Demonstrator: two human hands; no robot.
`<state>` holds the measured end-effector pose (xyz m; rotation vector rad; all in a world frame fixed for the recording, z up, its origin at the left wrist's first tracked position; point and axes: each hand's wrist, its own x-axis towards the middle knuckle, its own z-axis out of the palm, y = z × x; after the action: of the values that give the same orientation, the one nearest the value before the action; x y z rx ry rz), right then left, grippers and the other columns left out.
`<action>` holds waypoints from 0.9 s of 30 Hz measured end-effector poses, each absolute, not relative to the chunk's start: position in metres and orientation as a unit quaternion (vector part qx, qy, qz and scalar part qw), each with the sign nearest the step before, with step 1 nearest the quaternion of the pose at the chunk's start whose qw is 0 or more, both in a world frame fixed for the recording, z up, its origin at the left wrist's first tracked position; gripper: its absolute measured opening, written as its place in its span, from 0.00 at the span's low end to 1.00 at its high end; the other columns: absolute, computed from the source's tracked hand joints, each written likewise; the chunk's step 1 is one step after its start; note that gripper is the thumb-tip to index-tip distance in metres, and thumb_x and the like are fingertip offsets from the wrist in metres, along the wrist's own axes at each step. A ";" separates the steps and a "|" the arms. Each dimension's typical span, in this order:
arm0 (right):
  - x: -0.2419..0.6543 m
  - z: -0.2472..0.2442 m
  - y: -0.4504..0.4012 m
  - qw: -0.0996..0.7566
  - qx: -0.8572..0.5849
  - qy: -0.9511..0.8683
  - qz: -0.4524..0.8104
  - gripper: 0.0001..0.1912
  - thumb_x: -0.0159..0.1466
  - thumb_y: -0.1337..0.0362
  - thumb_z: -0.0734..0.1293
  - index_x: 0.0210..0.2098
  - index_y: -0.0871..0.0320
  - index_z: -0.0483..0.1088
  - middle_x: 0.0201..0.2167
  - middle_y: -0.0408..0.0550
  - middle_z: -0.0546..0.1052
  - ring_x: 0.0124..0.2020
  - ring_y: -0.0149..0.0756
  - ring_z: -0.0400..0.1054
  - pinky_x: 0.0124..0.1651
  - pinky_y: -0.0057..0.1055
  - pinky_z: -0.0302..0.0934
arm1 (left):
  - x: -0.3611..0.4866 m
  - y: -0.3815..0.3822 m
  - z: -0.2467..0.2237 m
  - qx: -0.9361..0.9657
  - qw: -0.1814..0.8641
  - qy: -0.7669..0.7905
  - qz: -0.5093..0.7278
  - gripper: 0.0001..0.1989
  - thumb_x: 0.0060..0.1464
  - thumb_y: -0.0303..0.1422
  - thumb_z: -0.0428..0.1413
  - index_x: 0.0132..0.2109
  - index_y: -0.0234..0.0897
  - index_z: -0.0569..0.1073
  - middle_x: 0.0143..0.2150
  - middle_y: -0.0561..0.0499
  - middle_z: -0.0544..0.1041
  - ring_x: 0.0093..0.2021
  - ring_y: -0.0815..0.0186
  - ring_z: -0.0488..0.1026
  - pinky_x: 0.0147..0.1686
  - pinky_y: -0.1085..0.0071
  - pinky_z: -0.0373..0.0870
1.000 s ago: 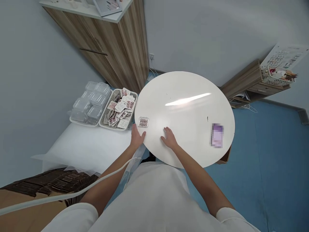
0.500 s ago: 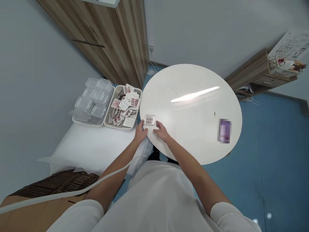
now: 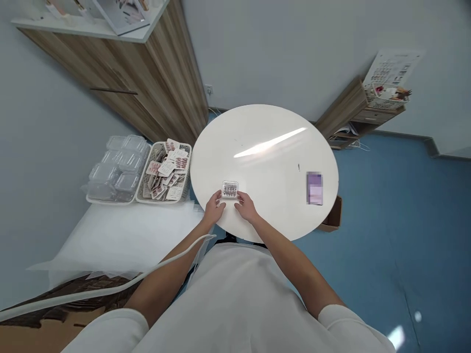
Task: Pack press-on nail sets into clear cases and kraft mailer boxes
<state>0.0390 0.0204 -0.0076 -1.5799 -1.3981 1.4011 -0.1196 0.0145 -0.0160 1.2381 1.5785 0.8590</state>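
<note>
A small clear plastic box (image 3: 230,189) with rows of small dark, nail-like pieces showing through it is at the near left part of the round white table (image 3: 272,191). My left hand (image 3: 214,208) has its fingertips against the box's left edge, thumb apart below. On the opposite edge are the fingertips of my right hand (image 3: 246,207), its thumb also pointing inward. The box is pinched between the two hands, low over or on the tabletop; which one I cannot tell.
Left of the table, a white basket (image 3: 187,181) holds many printed cards with nail-like pieces. Beside it, clear empty boxes (image 3: 127,162) fill another tray. A blurred purple item (image 3: 315,188) lies on the table's right. A white cable (image 3: 147,272) crosses my left arm.
The view has shifted, so table and baskets appear further left. Relative to the table, both hands and the plastic box have moved right, away from its left edge.
</note>
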 end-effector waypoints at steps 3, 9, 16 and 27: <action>0.092 -0.006 -0.006 0.299 -0.621 -0.532 0.492 0.28 0.52 0.70 0.60 0.54 0.55 0.57 0.53 0.51 0.61 0.50 0.35 0.62 0.52 0.35 0.58 | -0.072 0.001 -0.013 0.536 0.484 0.608 0.330 0.27 0.44 0.26 0.51 0.55 0.37 0.62 0.54 0.45 0.66 0.53 0.61 0.64 0.52 0.62 0.61; 0.173 -0.014 -0.037 0.284 -0.635 -0.565 0.444 0.28 0.52 0.70 0.59 0.53 0.58 0.57 0.50 0.51 0.64 0.48 0.35 0.63 0.50 0.35 0.59 | -0.001 -0.017 -0.011 0.587 0.510 0.569 0.267 0.25 0.43 0.27 0.50 0.52 0.35 0.66 0.57 0.44 0.63 0.56 0.59 0.60 0.53 0.64 0.59; 0.209 -0.023 -0.031 0.252 -0.606 -0.606 0.450 0.27 0.51 0.70 0.60 0.51 0.56 0.59 0.48 0.50 0.65 0.47 0.36 0.62 0.50 0.36 0.58 | 0.036 -0.026 -0.009 0.599 0.475 0.608 0.214 0.26 0.43 0.28 0.51 0.53 0.35 0.65 0.60 0.45 0.59 0.57 0.57 0.59 0.53 0.63 0.59; 0.219 -0.020 -0.035 0.193 -0.568 -0.689 0.407 0.29 0.54 0.71 0.60 0.55 0.59 0.54 0.53 0.55 0.58 0.52 0.39 0.56 0.53 0.37 0.55 | 0.039 -0.035 -0.015 0.682 0.352 0.628 0.123 0.28 0.44 0.30 0.51 0.55 0.32 0.60 0.60 0.41 0.56 0.60 0.56 0.51 0.56 0.59 0.52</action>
<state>0.2194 -0.0353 -0.0199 -1.5943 -1.9326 1.1430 0.0391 -0.0351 -0.0149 1.7656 1.6258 0.3183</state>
